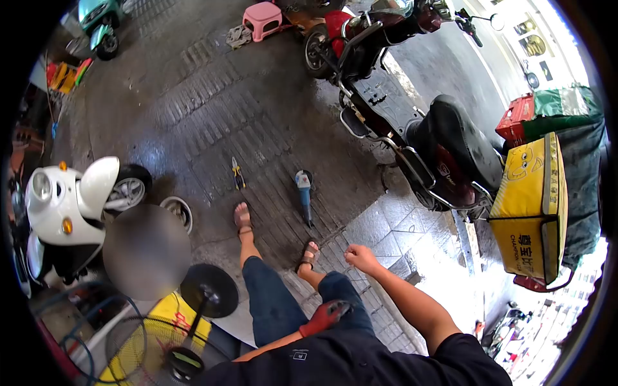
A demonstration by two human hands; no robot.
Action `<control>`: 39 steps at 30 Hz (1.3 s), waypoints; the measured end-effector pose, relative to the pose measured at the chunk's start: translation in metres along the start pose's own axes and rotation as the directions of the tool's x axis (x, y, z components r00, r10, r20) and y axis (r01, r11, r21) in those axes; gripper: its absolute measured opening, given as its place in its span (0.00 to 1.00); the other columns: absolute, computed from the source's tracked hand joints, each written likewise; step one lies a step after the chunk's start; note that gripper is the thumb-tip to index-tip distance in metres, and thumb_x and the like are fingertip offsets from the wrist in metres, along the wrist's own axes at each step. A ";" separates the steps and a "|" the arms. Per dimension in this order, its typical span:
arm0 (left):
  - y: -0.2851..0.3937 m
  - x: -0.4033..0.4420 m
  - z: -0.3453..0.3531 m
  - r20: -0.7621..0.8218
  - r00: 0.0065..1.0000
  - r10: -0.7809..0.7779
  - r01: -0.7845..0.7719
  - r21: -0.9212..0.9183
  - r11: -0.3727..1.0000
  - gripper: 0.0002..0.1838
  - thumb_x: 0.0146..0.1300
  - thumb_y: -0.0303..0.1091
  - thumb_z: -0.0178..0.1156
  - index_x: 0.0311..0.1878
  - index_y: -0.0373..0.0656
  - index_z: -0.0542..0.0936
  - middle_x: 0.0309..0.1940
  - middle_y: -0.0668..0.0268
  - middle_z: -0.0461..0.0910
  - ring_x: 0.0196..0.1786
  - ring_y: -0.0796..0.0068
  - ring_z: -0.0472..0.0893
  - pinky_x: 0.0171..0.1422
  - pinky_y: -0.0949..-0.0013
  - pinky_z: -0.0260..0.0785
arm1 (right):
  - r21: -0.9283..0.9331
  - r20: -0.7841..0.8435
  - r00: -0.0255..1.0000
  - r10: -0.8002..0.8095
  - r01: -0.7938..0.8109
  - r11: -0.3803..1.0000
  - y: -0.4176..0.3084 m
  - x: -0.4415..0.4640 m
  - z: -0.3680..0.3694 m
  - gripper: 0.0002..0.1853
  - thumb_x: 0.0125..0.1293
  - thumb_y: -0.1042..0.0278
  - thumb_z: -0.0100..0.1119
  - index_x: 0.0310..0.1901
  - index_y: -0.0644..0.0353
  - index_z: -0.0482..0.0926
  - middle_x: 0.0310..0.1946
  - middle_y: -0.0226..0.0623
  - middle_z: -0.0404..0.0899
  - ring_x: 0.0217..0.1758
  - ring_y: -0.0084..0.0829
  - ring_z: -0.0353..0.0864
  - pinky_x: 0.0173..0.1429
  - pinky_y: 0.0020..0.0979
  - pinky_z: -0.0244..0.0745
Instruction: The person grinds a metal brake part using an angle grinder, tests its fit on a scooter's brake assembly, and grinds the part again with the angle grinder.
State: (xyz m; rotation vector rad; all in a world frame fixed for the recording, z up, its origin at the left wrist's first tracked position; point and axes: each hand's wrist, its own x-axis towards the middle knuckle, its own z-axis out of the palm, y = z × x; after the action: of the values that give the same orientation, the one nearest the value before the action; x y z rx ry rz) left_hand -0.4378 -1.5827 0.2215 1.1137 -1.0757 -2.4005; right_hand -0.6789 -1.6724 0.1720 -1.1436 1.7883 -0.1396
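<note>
My left hand (324, 318) wears a red glove with a dark front and lies close to my left thigh. Its fingers look curled, and whatever may be inside them is hidden. My bare right hand (362, 258) hangs in the air beside my right knee, loosely closed, with nothing showing in it. On the wet ground ahead of my feet lies an angle grinder (304, 193) with a blue body and grey head. To its left is a pair of pliers (238, 174) with yellow and black handles, jaws pointing away. Neither hand touches these tools.
A dark red scooter (444, 141) with a yellow delivery box (524, 212) stands to the right. A white scooter (80, 199) is at left. Near my left side stands a fan (187, 360). A pink stool (264, 20) sits farther ahead on grooved concrete.
</note>
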 end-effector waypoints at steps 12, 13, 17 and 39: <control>0.038 0.031 -0.198 -0.047 0.999 0.014 -0.008 0.134 0.991 0.18 0.70 0.31 0.49 0.61 0.37 0.72 0.51 0.55 0.79 0.52 0.63 0.80 0.59 0.61 0.71 | -0.068 -0.365 0.927 0.084 -0.117 0.991 0.035 0.192 -0.023 0.14 0.56 0.56 0.58 0.36 0.58 0.82 0.35 0.50 0.82 0.42 0.52 0.82 0.47 0.46 0.76; 0.014 0.046 -0.224 -0.081 0.962 0.263 -0.178 0.546 0.819 0.19 0.69 0.29 0.49 0.62 0.38 0.71 0.52 0.54 0.78 0.53 0.60 0.80 0.59 0.60 0.71 | -0.048 -0.480 0.873 0.081 -0.118 0.992 0.049 0.230 -0.036 0.13 0.56 0.58 0.58 0.35 0.60 0.82 0.35 0.52 0.82 0.42 0.53 0.81 0.47 0.47 0.76; 0.033 0.186 -0.327 -0.395 0.906 0.151 0.122 0.587 0.801 0.21 0.65 0.34 0.59 0.57 0.32 0.74 0.53 0.49 0.76 0.59 0.60 0.76 0.60 0.62 0.70 | 0.053 -0.755 0.650 0.085 -0.068 0.996 0.089 0.369 -0.107 0.15 0.58 0.57 0.57 0.37 0.62 0.81 0.38 0.52 0.82 0.44 0.51 0.81 0.49 0.45 0.75; 0.151 0.312 -0.377 0.240 0.967 0.089 -0.255 0.923 0.289 0.32 0.52 0.39 0.65 0.64 0.46 0.73 0.58 0.55 0.74 0.62 0.54 0.72 0.67 0.59 0.63 | -0.085 -0.983 0.144 -0.115 0.196 0.977 0.113 0.627 -0.289 0.13 0.58 0.64 0.66 0.43 0.58 0.84 0.37 0.38 0.85 0.41 0.31 0.83 0.48 0.32 0.75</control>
State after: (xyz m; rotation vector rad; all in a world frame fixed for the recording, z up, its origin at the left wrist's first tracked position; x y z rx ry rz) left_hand -0.3705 -2.0420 0.0047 0.9501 -2.7180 -1.4884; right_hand -1.0270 -2.1856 -0.1526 -1.2693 2.7488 -1.4100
